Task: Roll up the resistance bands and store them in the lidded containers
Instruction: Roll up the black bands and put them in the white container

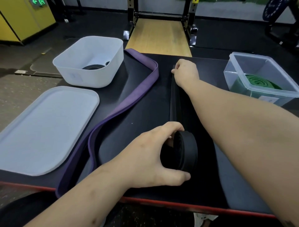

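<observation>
Left hand (150, 155) grips the rolled black band (188, 150); right hand (186, 72) pinches its unrolled far end.

Signage: one green lit exit sign (38, 2), arrow and running figure only, on the yellow door (32, 21); pale label (75, 77) on the white tub (97, 81) and second label (267, 98) on the clear container (237, 71), print too blurred to read.

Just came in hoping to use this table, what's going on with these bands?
A person is rolling a black band on the table: the left hand grips the rolled part, the right hand pinches the far end. A purple band lies unrolled alongside. The open white tub holds a dark roll, a lid lies beside it, and the clear container holds a rolled green band.
</observation>
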{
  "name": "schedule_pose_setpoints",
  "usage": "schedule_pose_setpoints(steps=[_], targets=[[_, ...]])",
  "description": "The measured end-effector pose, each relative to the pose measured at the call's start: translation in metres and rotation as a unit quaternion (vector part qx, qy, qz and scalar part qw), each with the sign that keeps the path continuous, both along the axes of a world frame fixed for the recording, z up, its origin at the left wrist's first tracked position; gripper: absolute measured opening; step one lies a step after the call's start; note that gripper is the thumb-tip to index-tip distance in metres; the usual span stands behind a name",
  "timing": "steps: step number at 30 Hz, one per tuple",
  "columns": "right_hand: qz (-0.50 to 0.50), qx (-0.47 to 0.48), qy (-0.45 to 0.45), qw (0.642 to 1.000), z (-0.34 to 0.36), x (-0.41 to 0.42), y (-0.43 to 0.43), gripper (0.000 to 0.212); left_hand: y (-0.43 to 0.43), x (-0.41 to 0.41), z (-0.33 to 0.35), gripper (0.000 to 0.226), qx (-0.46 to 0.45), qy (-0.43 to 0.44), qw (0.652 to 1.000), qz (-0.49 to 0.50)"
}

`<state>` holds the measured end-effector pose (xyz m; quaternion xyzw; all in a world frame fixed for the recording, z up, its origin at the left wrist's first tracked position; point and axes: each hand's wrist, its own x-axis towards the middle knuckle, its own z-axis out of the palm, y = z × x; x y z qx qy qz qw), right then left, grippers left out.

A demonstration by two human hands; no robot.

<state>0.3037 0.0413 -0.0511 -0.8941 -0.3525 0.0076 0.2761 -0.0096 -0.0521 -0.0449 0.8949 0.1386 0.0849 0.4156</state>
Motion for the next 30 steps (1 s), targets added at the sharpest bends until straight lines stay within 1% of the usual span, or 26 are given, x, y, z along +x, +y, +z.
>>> schedule_pose_setpoints(steps=[3, 5, 7, 9, 11, 13, 17, 21, 23, 26, 30], targets=[[0.029, -0.025, -0.013, 0.999, 0.001, -0.007, -0.012, 0.018, 0.001, -0.001, -0.001, 0.082, 0.007, -0.003, 1.0, -0.001], [0.065, -0.07, -0.028, 0.995, 0.002, -0.014, -0.028, 0.03, 0.0, -0.001, -0.001, 0.082, 0.018, 0.0, 1.0, 0.0], [0.096, -0.109, -0.022, 0.989, 0.004, -0.026, -0.047, 0.043, -0.002, -0.002, -0.001, 0.083, 0.031, 0.006, 1.0, -0.002], [0.105, -0.129, -0.013, 0.986, 0.008, -0.041, -0.066, 0.05, -0.002, -0.003, -0.002, 0.082, 0.045, 0.012, 0.999, 0.004], [0.111, -0.139, -0.02, 0.984, 0.012, -0.059, -0.085, 0.048, -0.002, -0.004, -0.002, 0.082, 0.047, 0.022, 0.998, 0.024], [0.124, -0.143, -0.028, 0.982, 0.017, -0.079, -0.107, 0.043, -0.003, -0.004, -0.002, 0.083, 0.049, 0.029, 0.998, 0.032], [0.152, -0.148, -0.004, 0.977, 0.027, -0.123, -0.16, 0.037, -0.008, -0.01, 0.001, 0.086, 0.06, 0.038, 0.997, 0.037], [0.148, -0.114, 0.015, 0.982, 0.023, -0.159, -0.21, 0.03, -0.013, -0.018, 0.005, 0.08, 0.054, 0.033, 0.997, 0.037], [0.148, -0.077, 0.054, 0.984, 0.019, -0.168, -0.221, 0.033, -0.015, -0.022, 0.006, 0.078, 0.045, 0.02, 0.998, 0.04], [0.146, -0.017, 0.14, 0.979, 0.01, -0.166, -0.226, 0.04, -0.016, -0.026, 0.005, 0.076, 0.034, 0.007, 0.998, 0.049], [0.178, 0.037, 0.198, 0.963, 0.006, -0.163, -0.232, 0.049, -0.019, -0.024, 0.005, 0.077, 0.026, -0.016, 0.998, 0.06]])
